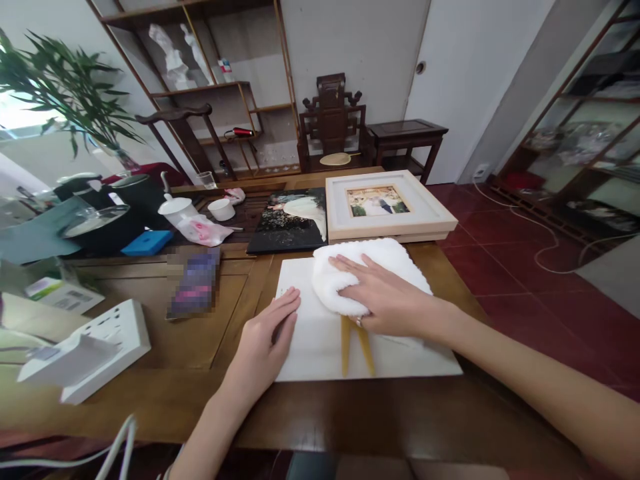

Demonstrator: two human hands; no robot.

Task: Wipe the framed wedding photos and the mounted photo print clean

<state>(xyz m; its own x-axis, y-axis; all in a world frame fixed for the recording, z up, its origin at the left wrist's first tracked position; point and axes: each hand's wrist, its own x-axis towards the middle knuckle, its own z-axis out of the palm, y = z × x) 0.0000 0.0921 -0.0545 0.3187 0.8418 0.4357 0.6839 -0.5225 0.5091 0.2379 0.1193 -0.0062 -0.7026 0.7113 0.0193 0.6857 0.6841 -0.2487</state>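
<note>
A flat white board (310, 353) lies on the wooden table in front of me. My left hand (267, 337) rests on its left edge, the fingers stretched out and lying flat. Toward the board's upper right, my right hand (377, 293) presses down on a fluffy white cloth (400, 263), which bunches up between the thumb and the other fingers. Some of the fingertips sink into the pile. Below the cloth, two tapering yellow strips (346, 347) show against the board; their upper ends are covered, and I cannot tell what they belong to.
Behind the board are a pale wooden frame with a photo (437, 223) and a dark photo panel (290, 220). To the left stand a white power strip (113, 350), a blue box (147, 243), a pixelated item (194, 283) and a white teapot (177, 208). Cables hang at lower left.
</note>
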